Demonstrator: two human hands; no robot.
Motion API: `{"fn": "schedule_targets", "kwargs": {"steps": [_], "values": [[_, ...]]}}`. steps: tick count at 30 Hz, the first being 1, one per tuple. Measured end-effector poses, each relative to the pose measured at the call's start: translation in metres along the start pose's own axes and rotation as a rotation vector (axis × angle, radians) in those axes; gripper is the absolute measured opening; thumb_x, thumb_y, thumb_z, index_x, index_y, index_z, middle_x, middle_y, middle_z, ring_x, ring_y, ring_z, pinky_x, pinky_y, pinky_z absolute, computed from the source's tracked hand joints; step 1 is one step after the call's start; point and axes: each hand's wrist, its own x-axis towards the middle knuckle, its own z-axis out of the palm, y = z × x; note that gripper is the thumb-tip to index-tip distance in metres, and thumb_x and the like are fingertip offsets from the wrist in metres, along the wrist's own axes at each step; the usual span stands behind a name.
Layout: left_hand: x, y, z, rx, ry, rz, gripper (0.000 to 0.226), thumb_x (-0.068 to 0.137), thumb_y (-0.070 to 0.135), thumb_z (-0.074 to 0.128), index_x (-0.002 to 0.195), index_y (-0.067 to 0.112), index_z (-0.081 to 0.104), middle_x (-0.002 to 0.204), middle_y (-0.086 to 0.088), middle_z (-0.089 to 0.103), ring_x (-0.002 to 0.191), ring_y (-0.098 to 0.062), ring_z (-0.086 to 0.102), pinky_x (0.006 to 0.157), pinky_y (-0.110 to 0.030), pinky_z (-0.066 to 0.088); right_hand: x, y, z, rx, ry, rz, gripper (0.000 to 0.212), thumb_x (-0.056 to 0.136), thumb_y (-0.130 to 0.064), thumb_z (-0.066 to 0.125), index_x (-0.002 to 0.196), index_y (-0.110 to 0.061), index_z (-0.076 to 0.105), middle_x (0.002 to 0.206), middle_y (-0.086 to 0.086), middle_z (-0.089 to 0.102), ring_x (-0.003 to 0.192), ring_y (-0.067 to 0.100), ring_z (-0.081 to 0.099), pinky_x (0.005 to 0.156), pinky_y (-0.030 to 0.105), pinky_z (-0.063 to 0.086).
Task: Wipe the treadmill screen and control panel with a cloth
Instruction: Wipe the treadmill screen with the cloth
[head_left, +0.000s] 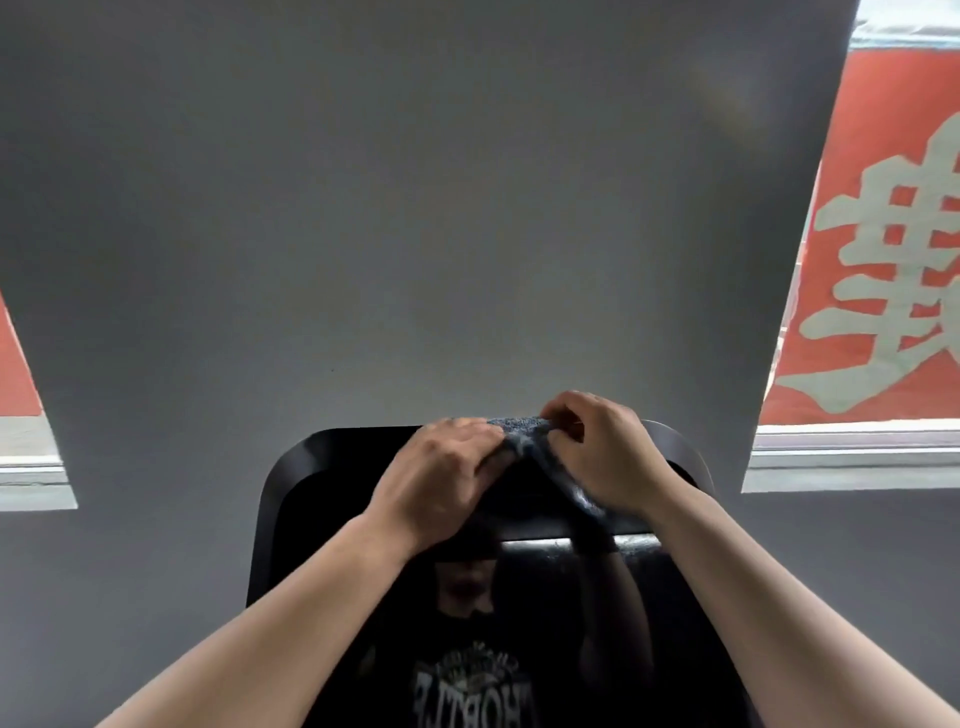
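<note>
The treadmill screen (322, 499) is a glossy black panel with rounded corners, filling the lower middle of the view. A small grey-blue cloth (522, 431) is held over its top edge. My left hand (441, 467) grips the cloth's left end with curled fingers. My right hand (602, 452) pinches the right end, and a strip of cloth hangs down under that palm onto the glass. The dark glass mirrors a person in a black printed shirt. The control panel is out of view.
A plain grey wall (415, 208) rises right behind the screen. Windows flank it on both sides; through the right one shows a red banner (883, 234) with large pale characters. A white window sill (852, 457) runs at the right.
</note>
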Motion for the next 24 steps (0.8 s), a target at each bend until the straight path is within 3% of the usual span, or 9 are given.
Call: {"fn": "schedule_targets", "kwargs": {"steps": [3,7,10,13,15,17,20,22,24], "values": [[0.001,-0.005,-0.017,-0.133,-0.029,-0.161,0.048,0.105,0.056,0.038,0.108,0.019,0.069,0.106,-0.005,0.077,0.102,-0.03,0.07,0.088,-0.041,0.049,-0.009,0.009,0.0,0.041,-0.058,-0.056,0.059,0.079,-0.07,0.067,0.125,-0.033,0.058,0.121,-0.012,0.057,0.103,0.011,0.061,0.089,0.025,0.047],[0.005,-0.025,-0.032,-0.247,-0.08,-0.305,0.032,0.103,0.054,0.041,0.109,0.027,0.057,0.087,-0.001,0.074,0.089,-0.025,0.07,0.076,-0.044,0.054,-0.015,0.013,0.001,-0.163,-0.198,-0.095,0.098,0.067,-0.082,0.075,0.144,-0.034,0.04,0.136,-0.011,0.047,0.12,0.011,0.051,0.098,0.026,0.042],[-0.001,-0.034,-0.051,-0.264,-0.248,-0.254,0.017,0.1,0.036,0.05,0.111,0.029,0.061,0.088,0.006,0.071,0.085,-0.016,0.068,0.081,-0.042,0.054,-0.012,0.011,0.002,-0.199,-0.193,-0.137,0.073,0.079,-0.062,0.076,0.138,-0.031,0.046,0.131,-0.009,0.054,0.117,0.019,0.057,0.092,0.027,0.042],[-0.006,-0.036,-0.075,-0.204,-0.405,-0.247,0.032,0.088,0.044,0.043,0.109,0.031,0.064,0.107,0.006,0.074,0.103,-0.016,0.068,0.092,-0.038,0.053,-0.011,0.004,0.004,-0.175,-0.201,-0.23,0.048,0.082,-0.048,0.067,0.126,-0.032,0.055,0.123,-0.009,0.058,0.115,0.019,0.058,0.098,0.03,0.045],[0.001,-0.027,-0.075,-0.099,-0.368,-0.24,0.038,0.089,0.044,0.038,0.104,0.024,0.066,0.109,0.003,0.074,0.104,-0.021,0.066,0.092,-0.037,0.051,-0.009,-0.006,0.01,-0.122,-0.222,-0.257,0.041,0.08,-0.041,0.066,0.121,-0.034,0.062,0.124,-0.011,0.059,0.115,0.014,0.056,0.101,0.029,0.045],[0.013,-0.007,-0.057,0.039,-0.306,-0.206,0.046,0.093,0.044,0.037,0.122,0.022,0.065,0.122,-0.003,0.072,0.112,-0.027,0.064,0.098,-0.038,0.047,-0.005,-0.015,0.015,-0.073,-0.26,-0.227,0.039,0.075,-0.036,0.065,0.114,-0.035,0.063,0.12,-0.013,0.061,0.11,0.013,0.057,0.095,0.029,0.047],[0.023,0.02,-0.011,0.148,-0.389,-0.174,0.062,0.098,0.052,0.041,0.15,0.018,0.041,0.145,-0.008,0.059,0.129,-0.031,0.056,0.11,-0.044,0.041,0.0,-0.014,0.012,0.015,-0.232,-0.122,0.031,0.069,-0.034,0.059,0.1,-0.033,0.056,0.097,-0.013,0.064,0.093,0.02,0.063,0.079,0.033,0.047],[0.025,0.021,0.007,0.239,-0.379,-0.187,0.064,0.102,0.055,0.033,0.154,0.018,0.036,0.152,-0.008,0.053,0.136,-0.032,0.051,0.114,-0.047,0.036,0.001,-0.003,0.006,0.018,-0.133,-0.049,0.03,0.074,-0.031,0.058,0.104,-0.028,0.059,0.092,-0.009,0.066,0.087,0.021,0.061,0.075,0.034,0.043],[0.024,0.016,0.009,0.298,-0.334,-0.187,0.069,0.102,0.061,0.019,0.155,0.02,0.037,0.154,-0.005,0.052,0.137,-0.031,0.051,0.114,-0.048,0.036,-0.001,0.01,0.003,-0.06,-0.049,0.014,0.025,0.089,-0.026,0.06,0.114,-0.025,0.062,0.106,0.0,0.071,0.096,0.027,0.063,0.077,0.032,0.039]]}}
